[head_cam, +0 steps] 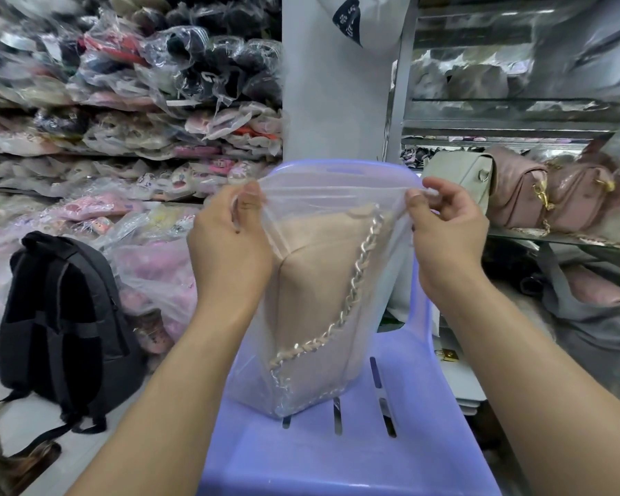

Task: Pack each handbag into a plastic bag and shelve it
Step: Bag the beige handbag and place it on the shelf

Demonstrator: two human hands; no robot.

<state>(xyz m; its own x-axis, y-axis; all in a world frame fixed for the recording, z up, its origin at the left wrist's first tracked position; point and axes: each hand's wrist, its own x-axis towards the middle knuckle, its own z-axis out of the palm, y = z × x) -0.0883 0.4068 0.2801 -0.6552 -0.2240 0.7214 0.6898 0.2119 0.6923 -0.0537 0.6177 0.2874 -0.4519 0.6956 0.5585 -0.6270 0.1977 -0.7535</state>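
Handbag [312,281], beige w/ a chain strap [344,298], sat fully inside the clear plastic bag [337,195] at frame centre. Left hand [230,238] pinched the bag's mouth at its left corner and right hand [448,230] pinched the right corner. Both were closed on the film and pulled the opening taut, prob. to line up the edges for closing. Bag's bottom rested on the lilac chair [337,460] seat, which took the weight so the 2 hands were free for the mouth. Packing looked nearly done; shelving not yet. At right, a shelf [552,238] held unbagged pink handbags [516,198]. Black backpack [61,316] stood lower left, w/ stacks of bagged goods [122,119] upper left.
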